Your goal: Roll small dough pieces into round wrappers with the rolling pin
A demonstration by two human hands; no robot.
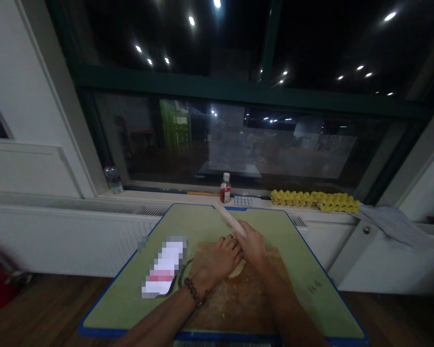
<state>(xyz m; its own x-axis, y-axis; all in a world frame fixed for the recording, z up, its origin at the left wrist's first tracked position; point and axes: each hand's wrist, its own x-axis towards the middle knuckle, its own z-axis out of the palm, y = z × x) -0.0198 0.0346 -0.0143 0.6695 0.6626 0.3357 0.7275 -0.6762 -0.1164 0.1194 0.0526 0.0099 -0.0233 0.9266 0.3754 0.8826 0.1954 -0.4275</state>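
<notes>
On a wooden cutting board point(235, 308) dusted with pale flecks lies a piece of pale, flattened dough point(237, 269). My left hand point(224, 255) rests palm down over it, fingers stretched forward and slightly apart, hiding most of the dough. A beaded bracelet point(192, 291) circles my left wrist. My right hand point(252, 243) is closed around the near end of a pale rolling pin point(231, 220), which points away and to the left, past the board's far edge. The two hands are side by side, close together.
A lit phone point(164, 267), its screen blurred out, lies left of the board on the green, blue-edged table point(123, 303). On the windowsill stand a small red-labelled bottle point(225, 189), yellow egg trays point(314, 200) and a clear plastic bottle point(113, 178). A radiator point(68, 241) is behind.
</notes>
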